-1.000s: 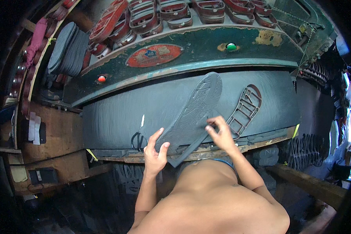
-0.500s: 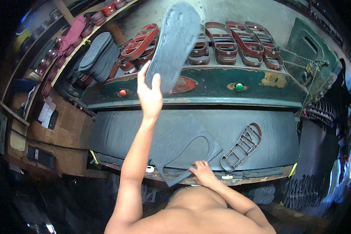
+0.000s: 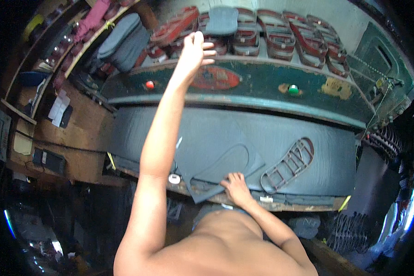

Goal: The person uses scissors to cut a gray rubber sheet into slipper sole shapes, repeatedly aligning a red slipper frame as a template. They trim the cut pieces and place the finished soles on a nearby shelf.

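Note:
High at the back, my left hand is open, fingers spread, and holds nothing. Just beyond its fingertips, a grey shoe sole lies on top of red sole-shaped cutting dies. At the bench's front edge, my right hand has its fingers bent over the near strip of a dark grey sheet with a sole-shaped hole; its thumb lies beside the strip. To the right of that hand, a sole-shaped metal cutting die lies on the grey bench surface.
A green machine beam with red and green buttons spans behind the bench. A stack of grey soles stands at back left, beside a shelf with red items. More sheets lie under the front edge.
My left hand has let go of the sole, which now lies on the dies farther back. The right hand stays at the sheet's near strip. The whole view has shifted slightly.

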Demonstrator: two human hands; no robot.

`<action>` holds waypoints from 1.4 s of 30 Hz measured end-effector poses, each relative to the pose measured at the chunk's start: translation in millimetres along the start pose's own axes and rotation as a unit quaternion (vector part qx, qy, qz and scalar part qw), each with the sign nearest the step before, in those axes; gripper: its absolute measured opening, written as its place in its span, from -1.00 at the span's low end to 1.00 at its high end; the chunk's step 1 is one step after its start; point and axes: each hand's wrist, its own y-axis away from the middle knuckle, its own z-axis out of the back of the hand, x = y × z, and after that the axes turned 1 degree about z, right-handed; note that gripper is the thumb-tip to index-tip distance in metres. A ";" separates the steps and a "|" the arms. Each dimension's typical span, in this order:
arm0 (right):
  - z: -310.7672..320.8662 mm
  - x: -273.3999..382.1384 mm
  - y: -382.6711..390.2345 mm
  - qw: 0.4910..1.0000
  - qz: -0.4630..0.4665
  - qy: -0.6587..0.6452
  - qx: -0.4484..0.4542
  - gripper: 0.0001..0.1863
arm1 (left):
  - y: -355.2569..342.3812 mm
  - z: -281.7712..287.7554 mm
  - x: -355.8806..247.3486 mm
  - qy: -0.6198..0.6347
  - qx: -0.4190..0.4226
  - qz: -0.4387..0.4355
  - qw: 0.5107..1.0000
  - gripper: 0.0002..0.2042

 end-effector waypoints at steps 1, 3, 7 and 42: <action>-0.3 -0.2 -0.2 1.000 -0.009 -0.001 0.004 -0.63 | 19.2 18.2 14.6 -0.118 -0.024 -0.006 0.993 -0.37; 2.4 0.0 -0.1 0.999 -0.011 -0.030 -0.004 -0.62 | 58.5 59.1 48.1 -0.194 -0.062 -0.045 0.978 -0.48; 20.9 -0.9 2.5 0.996 -0.025 -0.076 0.038 -0.62 | 179.4 159.4 123.4 -0.493 -0.066 0.077 0.864 -0.68; 28.2 -91.4 -178.6 0.947 -0.247 -0.110 0.175 -0.20 | 427.0 186.3 120.9 -0.336 -0.045 0.329 0.882 -0.55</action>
